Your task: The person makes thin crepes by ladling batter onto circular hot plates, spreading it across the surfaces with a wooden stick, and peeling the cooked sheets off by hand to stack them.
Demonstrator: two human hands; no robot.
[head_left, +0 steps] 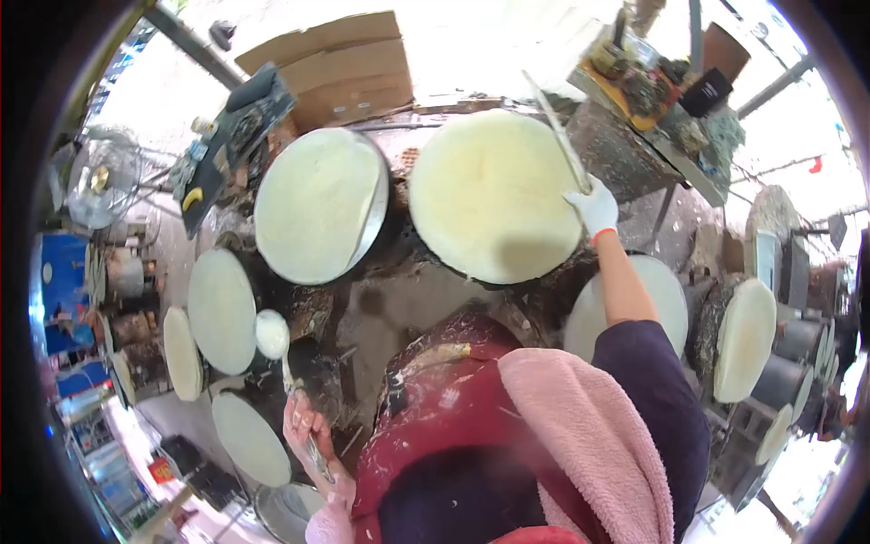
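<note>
My left hand (306,424), bare, is closed around the handle of a ladle (272,337). Pale batter fills or coats its round bowl, which is beside a round pale sheet (222,311) at the left. In a white glove, my right hand (595,210) grips a long, thin, flat stick (560,131) that points up and away. This hand is at the right edge of a large round sheet of pale dough (494,190) on a round griddle. Another pale sheet (313,204) covers most of the griddle (373,218) to its left, leaving a metal crescent bare.
More round pale surfaces are around me, including one behind my right forearm (639,299) and one at lower left (252,440). A cardboard box (344,68) is behind the griddles. A cluttered stand (643,86) is at back right, a fan (101,177) at far left.
</note>
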